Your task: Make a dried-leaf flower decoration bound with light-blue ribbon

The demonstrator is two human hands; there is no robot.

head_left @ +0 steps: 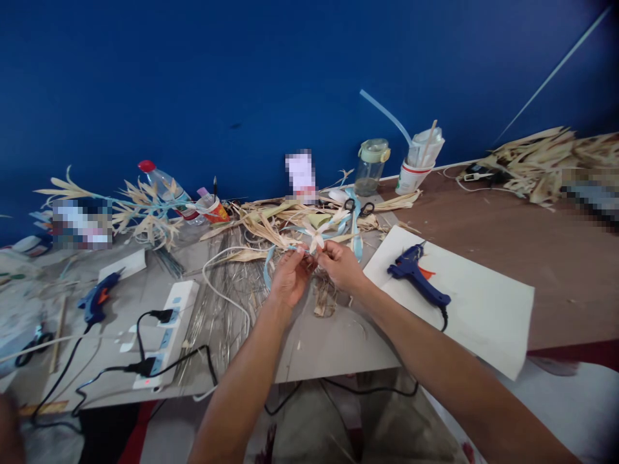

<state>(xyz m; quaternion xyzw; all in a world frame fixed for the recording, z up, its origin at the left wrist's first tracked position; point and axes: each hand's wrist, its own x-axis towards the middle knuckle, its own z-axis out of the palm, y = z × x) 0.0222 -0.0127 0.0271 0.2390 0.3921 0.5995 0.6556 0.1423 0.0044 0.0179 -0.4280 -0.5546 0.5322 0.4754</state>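
Note:
A pale husk flower (315, 237) with pointed petals stands up between my two hands over the middle of the table. My right hand (338, 263) pinches it at its base. The fingers of my left hand (291, 276) are closed on a thin blue-wrapped stem (293, 247) that runs to the flower. Beside the left hand hangs a loop of light blue ribbon (267, 267). Dry corn husks (261, 229) lie just beyond my hands, with black-handled scissors (366, 208) among them. The fingertips partly hide the join between flower and stem.
A blue glue gun (418, 274) rests on white board (493, 303) at right; another glue gun (98, 299) lies left. Near it are a power strip (167, 335) with cords and thin wires (217, 309). A jar (371, 167) and cup (413, 177) stand by the wall.

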